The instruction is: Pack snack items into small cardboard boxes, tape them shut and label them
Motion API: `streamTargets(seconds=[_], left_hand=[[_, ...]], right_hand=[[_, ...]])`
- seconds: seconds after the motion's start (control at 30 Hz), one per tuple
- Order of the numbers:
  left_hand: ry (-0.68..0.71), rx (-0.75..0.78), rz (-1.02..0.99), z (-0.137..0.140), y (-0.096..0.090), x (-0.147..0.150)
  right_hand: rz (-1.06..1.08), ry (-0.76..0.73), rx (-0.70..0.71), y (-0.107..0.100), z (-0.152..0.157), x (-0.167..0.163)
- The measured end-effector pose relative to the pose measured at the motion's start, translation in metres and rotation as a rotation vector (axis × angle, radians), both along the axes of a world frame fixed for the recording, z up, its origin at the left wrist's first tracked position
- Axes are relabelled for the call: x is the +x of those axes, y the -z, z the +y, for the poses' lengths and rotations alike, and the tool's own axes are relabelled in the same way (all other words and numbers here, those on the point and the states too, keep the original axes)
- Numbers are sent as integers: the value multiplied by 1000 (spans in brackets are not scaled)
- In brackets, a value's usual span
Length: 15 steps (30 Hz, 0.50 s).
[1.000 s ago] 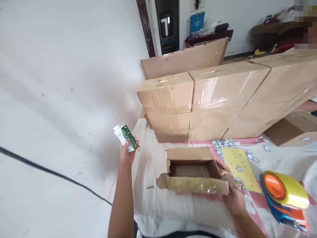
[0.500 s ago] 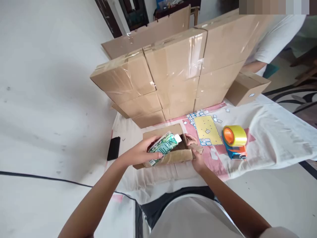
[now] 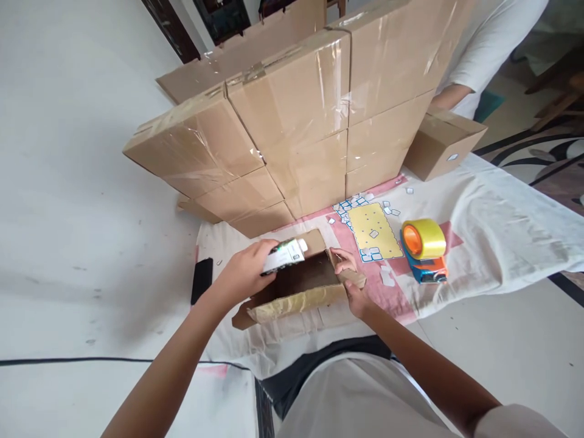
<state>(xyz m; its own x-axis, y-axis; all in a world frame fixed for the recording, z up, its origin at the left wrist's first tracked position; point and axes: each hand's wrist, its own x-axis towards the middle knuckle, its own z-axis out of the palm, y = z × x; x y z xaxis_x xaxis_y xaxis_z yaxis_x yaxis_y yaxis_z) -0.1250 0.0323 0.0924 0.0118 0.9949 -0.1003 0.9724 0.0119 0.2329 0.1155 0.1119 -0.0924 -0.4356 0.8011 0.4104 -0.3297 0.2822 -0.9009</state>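
Note:
My left hand (image 3: 245,269) is closed round a small printed carton (image 3: 283,258), which is tilted above the open top of a cardboard box (image 3: 298,302). A white side with a small dark printed square shows on the carton, and a white piece sticks out at its right end. The cardboard box lies on the cloth with its flaps folded out and a dark interior. At the box's right end, my right hand (image 3: 353,285) grips an end flap (image 3: 356,278) between thumb and fingers.
Taped cardboard boxes (image 3: 301,115) form a wall behind. A tape roll (image 3: 424,238) rests on a blue and orange dispenser (image 3: 426,269) at right. A black phone (image 3: 201,281) lies at left. Another person's arm (image 3: 456,96) is near a closed box (image 3: 444,143).
The carton in my left hand has turned from its green side to its white side and moved slightly left, showing more of the box's inside. My right hand still grips the flap. The view has shifted.

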Motion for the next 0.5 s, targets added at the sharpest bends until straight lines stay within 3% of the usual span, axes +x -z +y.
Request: streamTargets(seconds=[0.1, 0.2, 0.33, 0.5], left_hand=[[194, -60, 77, -8, 4, 12], [271, -251, -40, -22, 0, 30], [134, -415, -176, -42, -2, 56], [-54, -311, -99, -43, 15, 64]], right_hand=[[3, 53, -23, -2, 0, -3], [-44, 45, -62, -3, 3, -4], [-58, 75, -70, -4, 5, -3], [-58, 65, -53, -6, 3, -3]])
